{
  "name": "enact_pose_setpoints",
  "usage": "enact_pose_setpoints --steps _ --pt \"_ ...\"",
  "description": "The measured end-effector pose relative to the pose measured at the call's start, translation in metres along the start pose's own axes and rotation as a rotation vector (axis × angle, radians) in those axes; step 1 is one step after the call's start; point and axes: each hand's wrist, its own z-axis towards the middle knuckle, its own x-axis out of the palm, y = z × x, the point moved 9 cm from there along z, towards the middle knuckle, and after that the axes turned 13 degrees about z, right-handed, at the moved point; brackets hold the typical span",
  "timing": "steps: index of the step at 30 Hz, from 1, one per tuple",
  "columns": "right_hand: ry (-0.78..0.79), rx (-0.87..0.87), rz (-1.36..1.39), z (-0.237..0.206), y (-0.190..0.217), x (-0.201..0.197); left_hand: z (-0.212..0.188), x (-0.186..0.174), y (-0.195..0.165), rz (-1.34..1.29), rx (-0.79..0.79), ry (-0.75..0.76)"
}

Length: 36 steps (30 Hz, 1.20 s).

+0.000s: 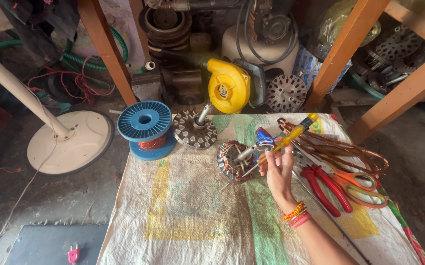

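On the woven sack (193, 216), the right hand (278, 172) grips a yellow screwdriver (291, 137).

Bright, even daylight on the near woven sack (188, 211) — soft shadows, sharp focus; far shelves sit dim, edges bowed by the wide lens.

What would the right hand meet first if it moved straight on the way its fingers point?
Probably the blue-handled tool just beyond the right hand, which holds a yellow screwdriver. Depth is unclear.
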Motion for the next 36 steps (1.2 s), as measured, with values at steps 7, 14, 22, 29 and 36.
enact_pose_setpoints --steps 7,14,22,29,36 --pt "-0.042 -0.015 -0.066 -0.002 0.000 0.000 -0.023 0.055 0.114 -0.057 -0.182 0.290" --pt "0.094 -0.113 -0.007 -0.006 0.028 0.021 -0.083 0.128 0.154 -0.123 -0.315 0.400" --pt "0.210 -0.131 -0.002 -0.021 0.056 0.050 -0.074 0.106 0.158 -0.055 -0.336 0.212" --pt "0.239 -0.185 0.012 -0.026 0.056 0.051 -0.065 0.088 0.131 -0.058 -0.173 0.188" --pt "0.304 -0.201 -0.031 -0.022 0.054 0.059 -0.064 0.083 0.128 -0.091 -0.173 0.121"
